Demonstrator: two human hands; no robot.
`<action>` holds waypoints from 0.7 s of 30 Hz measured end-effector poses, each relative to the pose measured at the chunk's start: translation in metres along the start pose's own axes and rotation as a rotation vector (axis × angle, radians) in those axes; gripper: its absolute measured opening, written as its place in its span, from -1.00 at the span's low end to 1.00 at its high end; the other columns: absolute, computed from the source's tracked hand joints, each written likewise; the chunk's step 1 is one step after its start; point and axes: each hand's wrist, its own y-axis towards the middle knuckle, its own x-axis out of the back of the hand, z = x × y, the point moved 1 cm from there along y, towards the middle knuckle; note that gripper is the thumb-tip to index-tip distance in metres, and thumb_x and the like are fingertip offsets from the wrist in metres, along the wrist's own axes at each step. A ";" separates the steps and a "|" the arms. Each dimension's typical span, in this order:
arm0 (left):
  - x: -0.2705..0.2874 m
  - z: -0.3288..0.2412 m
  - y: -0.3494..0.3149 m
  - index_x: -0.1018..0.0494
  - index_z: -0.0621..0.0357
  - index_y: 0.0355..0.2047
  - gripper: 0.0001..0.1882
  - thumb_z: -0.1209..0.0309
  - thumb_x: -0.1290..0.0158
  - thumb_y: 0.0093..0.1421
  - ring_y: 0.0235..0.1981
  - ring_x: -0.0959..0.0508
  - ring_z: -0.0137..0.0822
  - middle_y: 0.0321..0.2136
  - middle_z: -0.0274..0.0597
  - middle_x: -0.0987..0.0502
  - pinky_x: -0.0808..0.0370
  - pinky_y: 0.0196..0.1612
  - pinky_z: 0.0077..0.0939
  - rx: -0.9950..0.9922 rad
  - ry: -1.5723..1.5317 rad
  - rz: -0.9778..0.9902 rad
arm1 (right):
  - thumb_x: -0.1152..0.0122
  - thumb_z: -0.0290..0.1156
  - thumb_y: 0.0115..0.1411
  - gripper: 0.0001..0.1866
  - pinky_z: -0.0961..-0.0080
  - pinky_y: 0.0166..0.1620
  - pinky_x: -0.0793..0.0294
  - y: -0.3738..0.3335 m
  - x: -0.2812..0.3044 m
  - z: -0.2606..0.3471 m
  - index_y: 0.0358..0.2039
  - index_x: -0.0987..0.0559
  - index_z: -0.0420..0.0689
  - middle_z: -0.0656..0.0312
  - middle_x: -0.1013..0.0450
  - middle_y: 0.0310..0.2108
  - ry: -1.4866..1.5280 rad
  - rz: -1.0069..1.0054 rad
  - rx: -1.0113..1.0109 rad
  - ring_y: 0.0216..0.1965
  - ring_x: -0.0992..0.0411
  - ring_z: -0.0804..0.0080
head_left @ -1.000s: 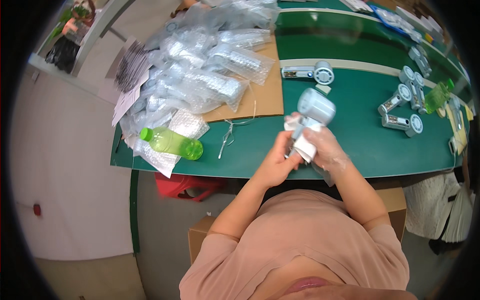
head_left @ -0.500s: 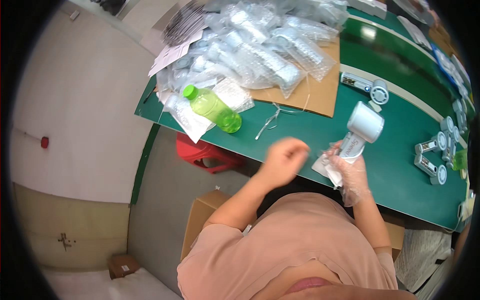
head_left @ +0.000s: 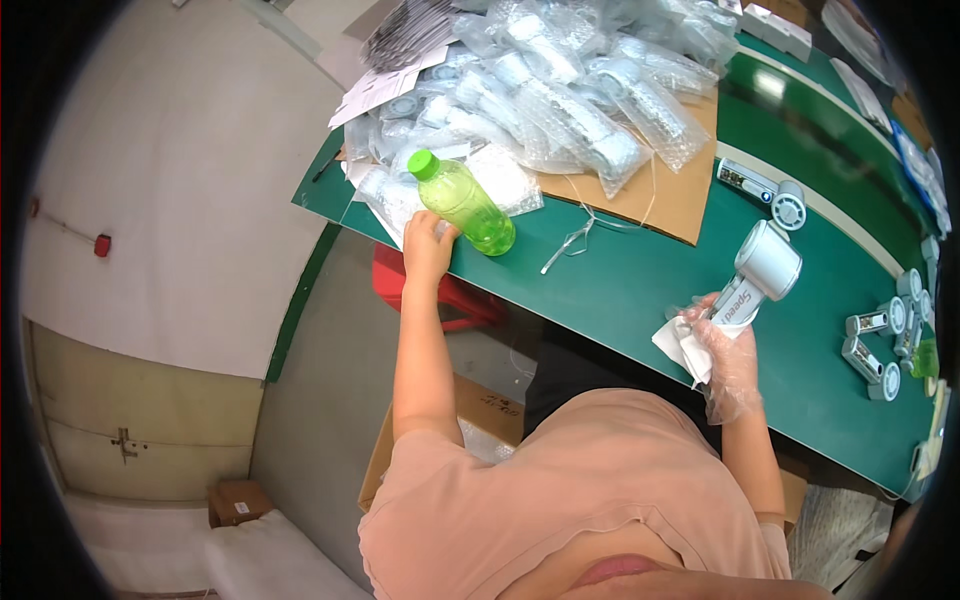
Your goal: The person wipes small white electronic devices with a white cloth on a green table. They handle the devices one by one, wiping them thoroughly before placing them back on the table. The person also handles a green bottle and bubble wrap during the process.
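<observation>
My right hand [head_left: 732, 358], in a clear plastic glove, grips the handle of a pale silver-blue, hair-dryer-shaped device [head_left: 768, 262]. Its round barrel points up and away from me. A white cloth [head_left: 683, 349] is bunched under the handle in the same hand. At the table's left edge my bare left hand [head_left: 428, 246] has its fingers closed around the edge of a white bubble-wrap bag [head_left: 388, 206]; the fingertips are partly hidden. Just right of these fingers a green bottle [head_left: 468, 207] lies tilted on the bubble wrap.
Bagged devices [head_left: 560, 100] are heaped on a cardboard sheet [head_left: 668, 212]. White string [head_left: 572, 245] lies nearby. Several unbagged devices [head_left: 880, 345] lie at the right, another [head_left: 762, 187] farther back. A red stool [head_left: 470, 300] stands under the edge; an open carton [head_left: 487, 408] is beside me.
My left hand has moved left and away from me, from before my body to the bubble wrap by the bottle. My right hand still holds the device and cloth. The view has shifted slightly.
</observation>
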 end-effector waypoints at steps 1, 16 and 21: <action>-0.002 0.005 0.006 -0.63 0.10 -0.17 -0.75 0.39 -0.27 0.11 -0.08 -0.56 0.09 -0.12 0.01 -0.60 -0.49 0.00 -0.10 0.070 -0.011 0.050 | -0.50 -0.48 0.05 -0.53 0.29 0.10 -0.53 0.000 0.000 0.000 -0.06 -0.48 -0.16 0.21 -0.55 -0.27 0.007 0.005 -0.005 -0.13 -0.54 0.30; 0.079 -0.124 -0.032 -0.44 0.39 -0.08 -0.77 0.44 0.11 0.46 -0.15 -0.56 -0.24 -0.13 -0.04 -0.57 -0.57 -0.08 -0.27 -0.106 -0.541 -0.807 | -0.50 -0.30 0.08 -0.45 0.37 -0.01 -0.57 -0.006 0.004 0.007 0.01 -0.42 -0.13 0.17 -0.53 -0.19 0.028 -0.003 0.040 -0.15 -0.51 0.35; 0.022 -0.211 -0.023 -0.54 0.25 -0.05 -0.67 0.64 -0.01 0.17 0.05 -0.53 0.07 0.07 0.11 -0.52 -0.47 0.09 -0.21 -0.613 -0.268 0.246 | -0.47 -0.29 0.13 -0.51 0.45 -0.03 -0.54 -0.008 0.022 0.024 0.01 -0.45 -0.11 0.17 -0.53 -0.18 0.027 -0.070 0.089 -0.14 -0.50 0.40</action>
